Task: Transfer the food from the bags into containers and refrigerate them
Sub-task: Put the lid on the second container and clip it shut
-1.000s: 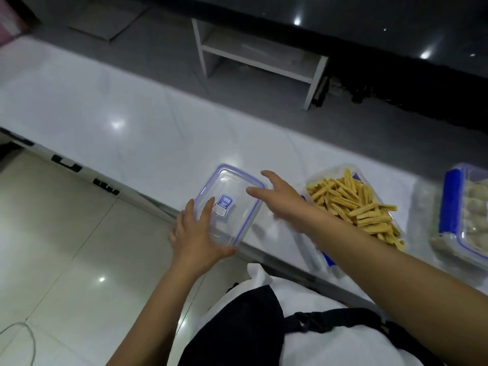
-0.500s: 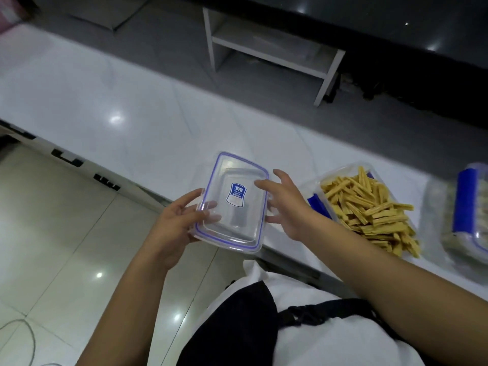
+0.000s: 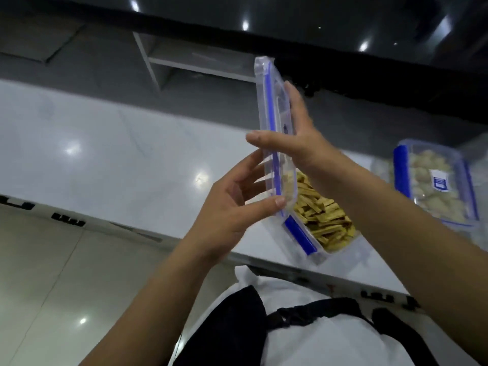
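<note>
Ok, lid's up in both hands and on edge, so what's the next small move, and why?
Probably tip the lid flat and lower it onto the open container of yellow strips just below. The lid stands nearly upright between the left hand and right hand, that container has no lid, and the container of pale round pieces beside it already does.

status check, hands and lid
Left hand and right hand both hold the lid on edge, above the open box of yellow sticks. Nothing blocks the box.
</note>
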Motion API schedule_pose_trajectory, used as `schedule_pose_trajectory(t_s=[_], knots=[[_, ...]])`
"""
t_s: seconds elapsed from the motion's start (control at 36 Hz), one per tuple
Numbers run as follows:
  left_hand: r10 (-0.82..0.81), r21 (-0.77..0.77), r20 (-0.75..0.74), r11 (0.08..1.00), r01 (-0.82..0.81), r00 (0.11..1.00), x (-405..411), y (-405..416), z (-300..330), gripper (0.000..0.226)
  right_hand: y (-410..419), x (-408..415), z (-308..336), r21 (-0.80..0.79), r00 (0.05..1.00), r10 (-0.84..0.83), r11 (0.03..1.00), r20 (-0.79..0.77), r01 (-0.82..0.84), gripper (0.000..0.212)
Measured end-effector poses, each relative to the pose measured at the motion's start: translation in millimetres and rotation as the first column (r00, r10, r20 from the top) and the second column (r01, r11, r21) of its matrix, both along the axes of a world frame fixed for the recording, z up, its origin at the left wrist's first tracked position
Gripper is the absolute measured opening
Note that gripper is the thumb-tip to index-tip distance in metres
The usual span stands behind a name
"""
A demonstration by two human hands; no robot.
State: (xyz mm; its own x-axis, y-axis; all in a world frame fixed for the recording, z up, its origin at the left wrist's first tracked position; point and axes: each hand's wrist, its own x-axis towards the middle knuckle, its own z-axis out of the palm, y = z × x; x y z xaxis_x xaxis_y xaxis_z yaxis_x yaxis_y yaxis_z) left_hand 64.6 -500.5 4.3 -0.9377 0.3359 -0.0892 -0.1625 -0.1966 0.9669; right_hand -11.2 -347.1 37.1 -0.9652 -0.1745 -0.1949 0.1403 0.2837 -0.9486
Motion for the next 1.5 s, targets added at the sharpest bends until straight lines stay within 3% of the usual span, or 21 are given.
schedule_pose_trajectory(t_s=[0.11, 0.22, 0.28, 0.39, 0.58, 0.89, 1.11, 1.28, 1.5], knots=[[-0.122, -0.036, -0.033, 0.992, 0.121, 0.992, -18.8, 22.8, 1.2, 0.052, 47.1, 4.7, 17.4, 0.071, 0.999, -0.046, 0.996, -0.01, 0.047, 0.119], [0.036, -0.145, 0.008, 0.989, -0.035, 0.999, -37.0, 35.5, -19.3, 0.034, 91.6, 17.1, 15.8, 0.132, 0.989, -0.145, 0.981, 0.002, 0.143, 0.112], [0.141, -0.226, 0.076, 0.967, -0.12, 0.987, -41.8, 36.9, -37.9, 0.033, 113.2, 26.8, 7.7, 0.242, 0.981, -0.189, 0.951, -0.038, 0.193, 0.116], [0.235, -0.333, 0.267, 0.933, -0.139, 0.935, -39.6, 38.8, -73.3, 0.044, 146.7, 52.2, -19.2, 0.523, 0.98, -0.192, 0.83, -0.06, 0.195, 0.125], [0.194, -0.222, 0.488, 0.971, -0.095, 0.851, -31.2, 45.5, -99.3, 0.048, 177.2, 113.7, -66.9, 0.794, 0.997, -0.063, 0.608, 0.042, 0.005, 0.118], [0.162, -0.161, 0.574, 0.983, -0.083, 0.803, -34.0, 37.7, -105.1, 0.041, 214.5, 159.9, -66.7, 0.862, 0.995, 0.002, 0.498, 0.102, -0.09, 0.113], [0.14, -0.1, 0.537, 0.99, -0.102, 0.832, -29.8, 33.8, -107.6, 0.041, 190.6, 168.4, -83.7, 0.878, 0.988, 0.068, 0.452, 0.142, -0.157, 0.112], [0.145, -0.068, 0.574, 0.989, -0.129, 0.806, -29.9, 35.8, -109.2, 0.042, 177.0, 165.4, -93.4, 0.899, 0.987, 0.078, 0.408, 0.14, -0.16, 0.114], [0.113, -0.031, 0.623, 0.992, -0.12, 0.774, -34.5, 40.1, -110.9, 0.042, 182.1, 168.2, -86.1, 0.897, 0.994, 0.054, 0.429, 0.094, -0.108, 0.114]])
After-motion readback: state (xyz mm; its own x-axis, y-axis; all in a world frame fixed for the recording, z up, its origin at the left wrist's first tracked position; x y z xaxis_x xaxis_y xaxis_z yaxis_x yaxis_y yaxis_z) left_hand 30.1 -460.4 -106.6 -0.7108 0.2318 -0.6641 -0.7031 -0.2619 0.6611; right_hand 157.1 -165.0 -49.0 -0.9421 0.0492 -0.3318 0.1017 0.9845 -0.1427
